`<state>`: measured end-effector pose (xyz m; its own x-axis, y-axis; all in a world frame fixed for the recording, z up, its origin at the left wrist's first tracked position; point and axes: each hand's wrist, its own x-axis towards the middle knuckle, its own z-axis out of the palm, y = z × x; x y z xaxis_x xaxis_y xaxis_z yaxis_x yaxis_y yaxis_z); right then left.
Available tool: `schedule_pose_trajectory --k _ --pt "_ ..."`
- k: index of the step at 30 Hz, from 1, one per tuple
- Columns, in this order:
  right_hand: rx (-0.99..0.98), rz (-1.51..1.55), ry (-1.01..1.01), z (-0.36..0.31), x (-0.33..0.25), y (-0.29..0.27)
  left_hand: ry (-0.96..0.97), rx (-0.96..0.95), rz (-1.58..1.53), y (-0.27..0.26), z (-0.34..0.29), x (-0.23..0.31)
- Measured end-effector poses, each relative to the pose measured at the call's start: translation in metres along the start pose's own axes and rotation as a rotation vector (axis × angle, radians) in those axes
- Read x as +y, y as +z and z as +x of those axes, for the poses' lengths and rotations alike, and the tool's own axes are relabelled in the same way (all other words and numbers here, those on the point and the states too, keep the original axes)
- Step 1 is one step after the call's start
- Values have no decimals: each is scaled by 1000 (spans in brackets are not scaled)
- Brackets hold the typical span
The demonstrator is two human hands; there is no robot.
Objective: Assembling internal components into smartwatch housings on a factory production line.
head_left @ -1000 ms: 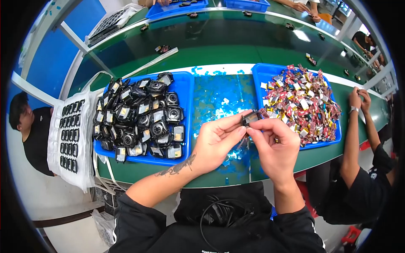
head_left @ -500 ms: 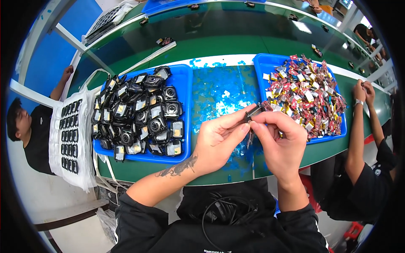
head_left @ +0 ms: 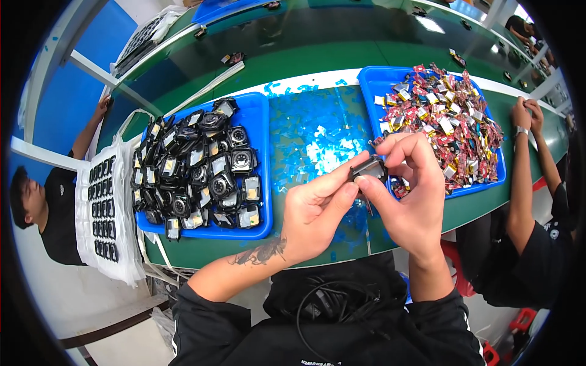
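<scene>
I wear this view on my head: it comes from the left of two fisheye lenses set side by side, aimed down past my chest and forward across the green tabletop [head_left: 342,244]. My forearms [head_left: 217,277] rise from its lower edge, over my black shirt [head_left: 366,348]. My fingers [head_left: 334,177] and the black watch case [head_left: 370,169] sit near, right of centre, seen from above. The lens is wide enough to take in a blue tray at left [head_left: 262,140], another blue tray at right [head_left: 368,85], and a co-worker toward each side [head_left: 64,201] [head_left: 519,244]. Straight edges bow toward the black rim; the far green surface [head_left: 317,43] fills the top.
</scene>
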<state>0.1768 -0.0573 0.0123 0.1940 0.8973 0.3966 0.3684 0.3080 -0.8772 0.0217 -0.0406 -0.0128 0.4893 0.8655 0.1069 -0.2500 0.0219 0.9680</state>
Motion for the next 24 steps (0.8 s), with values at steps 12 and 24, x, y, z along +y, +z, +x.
schedule_pose_trajectory --k 12,24 --pt "-59 45 -35 3 -3 7 59 110 48 4 -2 -2" --pt "-117 136 14 -17 1 1 -9 225 -236 -4 14 11"
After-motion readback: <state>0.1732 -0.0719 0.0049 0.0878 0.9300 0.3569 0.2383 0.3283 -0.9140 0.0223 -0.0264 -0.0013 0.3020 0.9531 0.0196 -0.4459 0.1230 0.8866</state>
